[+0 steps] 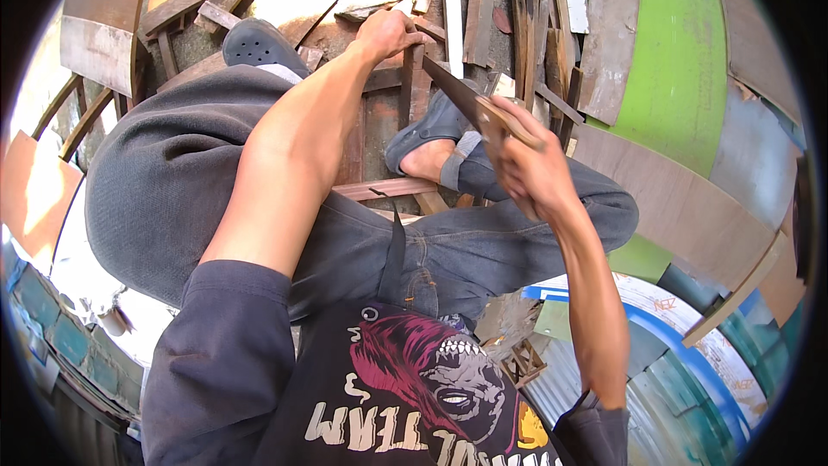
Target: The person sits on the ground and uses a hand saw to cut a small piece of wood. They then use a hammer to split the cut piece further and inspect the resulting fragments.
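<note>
My right hand (pixel 533 164) is wrapped round the wooden handle of a handsaw (pixel 453 88), slightly smeared by motion. The saw's dark blade slants up and left, and its tip meets a brown piece of wood (pixel 415 86). At the top end of that piece, my left hand (pixel 388 34) is closed on it, with the fingertips partly hidden. The wood stands between my two feet, which wear dark clogs (pixel 259 45). Just below it lies a pinkish wooden strip (pixel 384 190).
Scrap boards and sticks (pixel 479 9) lie scattered ahead of me. To the right are a green panel (pixel 673 60) and a long plywood sheet (pixel 681 190). A weathered board (pixel 99 52) stands at the left, near a tan sheet (pixel 39 194). My bent legs frame the work.
</note>
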The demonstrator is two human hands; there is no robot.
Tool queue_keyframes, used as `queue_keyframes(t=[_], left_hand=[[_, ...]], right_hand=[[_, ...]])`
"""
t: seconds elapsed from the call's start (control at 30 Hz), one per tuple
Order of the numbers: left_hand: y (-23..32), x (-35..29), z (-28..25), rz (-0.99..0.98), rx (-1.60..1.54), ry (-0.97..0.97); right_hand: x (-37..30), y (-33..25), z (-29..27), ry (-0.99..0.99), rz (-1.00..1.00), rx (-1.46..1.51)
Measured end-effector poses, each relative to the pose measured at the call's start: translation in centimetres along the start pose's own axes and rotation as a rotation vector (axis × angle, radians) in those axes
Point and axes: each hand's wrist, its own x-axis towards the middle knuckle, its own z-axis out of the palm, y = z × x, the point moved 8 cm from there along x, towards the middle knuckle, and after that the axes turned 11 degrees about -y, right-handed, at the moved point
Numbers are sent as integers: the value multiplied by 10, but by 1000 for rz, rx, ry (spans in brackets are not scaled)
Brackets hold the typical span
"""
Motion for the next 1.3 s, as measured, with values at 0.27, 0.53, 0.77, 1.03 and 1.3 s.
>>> queue_keyframes(t=[0.27, 0.53, 0.77, 1.03, 1.3], left_hand=[[-16, -1, 0, -43, -28, -76], [1, 8, -12, -16, -50, -122], [-5, -12, 1, -9, -57, 26], [-11, -4, 4, -47, -78, -23], [-17, -7, 3, -19, -109, 46]], right_hand=[[-48, 21, 13, 40, -96, -112], [46, 20, 4, 44, -33, -68], [-12, 15, 0, 6, 38, 31], [28, 20, 11, 41, 1, 47], [-10, 28, 17, 99, -103, -173]])
